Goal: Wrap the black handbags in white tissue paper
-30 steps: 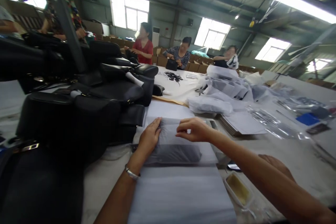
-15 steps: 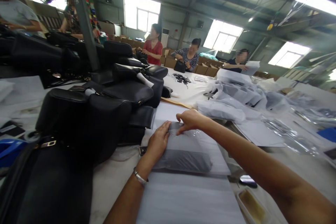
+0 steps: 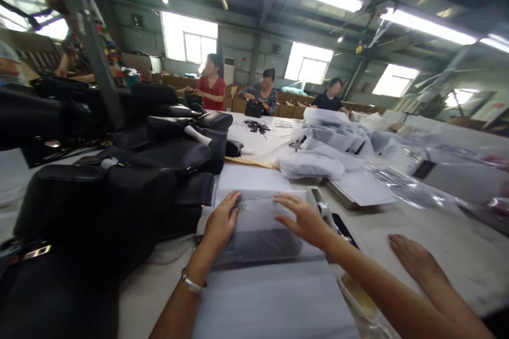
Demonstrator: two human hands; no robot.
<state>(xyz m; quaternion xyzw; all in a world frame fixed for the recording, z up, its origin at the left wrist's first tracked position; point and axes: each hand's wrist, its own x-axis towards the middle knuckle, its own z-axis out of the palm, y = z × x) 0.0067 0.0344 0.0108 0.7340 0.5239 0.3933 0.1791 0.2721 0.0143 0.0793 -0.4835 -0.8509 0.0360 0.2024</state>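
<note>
A dark bag in a clear plastic sleeve lies flat on a stack of white sheets in front of me. My left hand rests along the sleeve's left edge, fingers stretched out and thumb apart. At its right side, my right hand is spread, with its fingertips at or just over the plastic. Neither hand grips anything that I can see. A silver bracelet circles my left wrist.
Black handbags are heaped on the left. Another person's hand rests on the table at the right. White wrapped items, a stack of boards and clear plastic bags lie beyond. Several people work at the back.
My right hand has moved from the sleeve's top edge to its right side, fingers now spread. The view has turned right, and another person's hand has come into view.
</note>
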